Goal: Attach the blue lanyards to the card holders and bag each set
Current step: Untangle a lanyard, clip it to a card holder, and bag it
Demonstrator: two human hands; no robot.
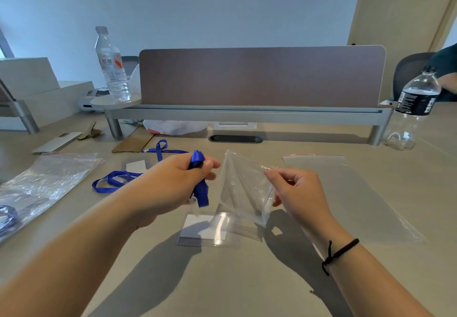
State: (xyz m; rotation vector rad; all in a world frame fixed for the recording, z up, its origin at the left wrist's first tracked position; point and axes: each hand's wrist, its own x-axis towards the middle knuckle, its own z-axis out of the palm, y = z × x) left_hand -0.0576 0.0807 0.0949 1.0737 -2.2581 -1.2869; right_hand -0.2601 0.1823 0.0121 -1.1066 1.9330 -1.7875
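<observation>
In front of the brown desk divider (259, 76), above the tan table (222, 279), both hands work at one set. The left hand (173, 183) has its fingers curled round a bunched blue lanyard (199, 178), whose lower end reaches down to a clear card holder (205, 230) with a white insert; the clip joining them is too small to make out, so whether they are attached cannot be told. The right hand (296, 190), with a black cord bracelet (338, 254) at the wrist, pinches the mouth of a clear zip bag (242, 193) between thumb and fingers; the bag hangs open, its lower corner over the card holder's right part. Left of the divider's foot, a second lanyard (113, 180) lies looped on the table beside another card holder (136, 165), and a third lanyard (160, 148) lies nearer the divider. Further left lies a pile of clear bags (44, 183); to the right lies a flat stack of zip bags (346, 193). A water bottle (112, 66) stands at the divider's left end, another bottle (413, 108) at its right.
</observation>
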